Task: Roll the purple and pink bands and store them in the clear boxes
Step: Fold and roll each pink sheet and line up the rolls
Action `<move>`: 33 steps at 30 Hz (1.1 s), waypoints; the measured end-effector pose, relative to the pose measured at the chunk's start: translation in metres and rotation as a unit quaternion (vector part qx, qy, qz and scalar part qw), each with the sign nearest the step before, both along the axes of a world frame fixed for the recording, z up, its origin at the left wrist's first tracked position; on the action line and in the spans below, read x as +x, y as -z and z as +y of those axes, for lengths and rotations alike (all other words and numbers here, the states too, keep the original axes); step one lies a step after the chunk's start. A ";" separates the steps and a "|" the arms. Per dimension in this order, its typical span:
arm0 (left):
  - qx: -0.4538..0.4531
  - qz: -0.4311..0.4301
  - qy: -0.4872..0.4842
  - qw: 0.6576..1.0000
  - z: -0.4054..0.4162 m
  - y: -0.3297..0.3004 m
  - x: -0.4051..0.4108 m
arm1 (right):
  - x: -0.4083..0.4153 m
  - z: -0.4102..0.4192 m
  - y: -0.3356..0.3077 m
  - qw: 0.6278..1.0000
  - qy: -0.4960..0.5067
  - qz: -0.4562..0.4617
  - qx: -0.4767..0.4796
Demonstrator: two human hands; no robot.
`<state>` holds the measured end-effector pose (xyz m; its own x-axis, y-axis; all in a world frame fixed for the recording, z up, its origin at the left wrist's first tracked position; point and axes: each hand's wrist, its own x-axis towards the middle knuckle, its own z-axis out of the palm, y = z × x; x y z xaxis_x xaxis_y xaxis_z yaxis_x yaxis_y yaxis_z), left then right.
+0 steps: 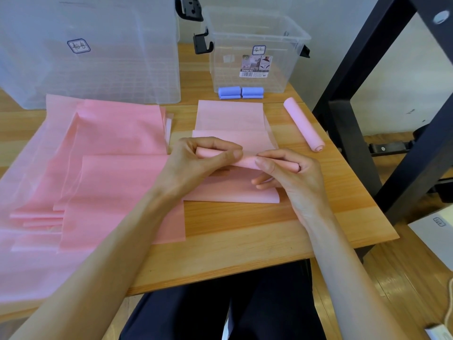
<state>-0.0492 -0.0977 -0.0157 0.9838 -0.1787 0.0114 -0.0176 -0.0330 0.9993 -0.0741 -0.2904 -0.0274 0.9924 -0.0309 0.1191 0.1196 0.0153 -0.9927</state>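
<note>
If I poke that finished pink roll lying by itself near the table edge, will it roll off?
Probably. The finished pink rolled band is a smooth cylinder lying free on the wooden table, near its right edge. It looks soft and light, so a nudge may move it. It might also loosen, since nothing visibly holds it shut.

Work surface: 1 wooden table (245,224), light orange-brown grain, its near edge below the fingers and its right edge beyond the right fingertips. Wall (331,15) behind, past the fingers: plain, pale grey-white, evenly lit. Right of the fingers: 1 black metal frame (348,94) with slanted bars. Floor (402,278) at lower right: glossy wood planks reflecting light.
</note>
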 end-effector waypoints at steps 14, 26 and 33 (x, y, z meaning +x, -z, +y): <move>-0.001 0.006 -0.005 1.000 0.000 0.000 0.001 | -0.001 0.001 0.000 1.000 0.000 -0.005 -0.010; 0.000 0.024 -0.011 1.000 0.001 0.000 0.001 | -0.002 0.002 -0.002 1.000 -0.011 -0.003 -0.005; 0.006 -0.014 0.009 1.000 -0.001 -0.001 0.000 | -0.002 0.001 -0.001 1.000 0.012 0.011 -0.006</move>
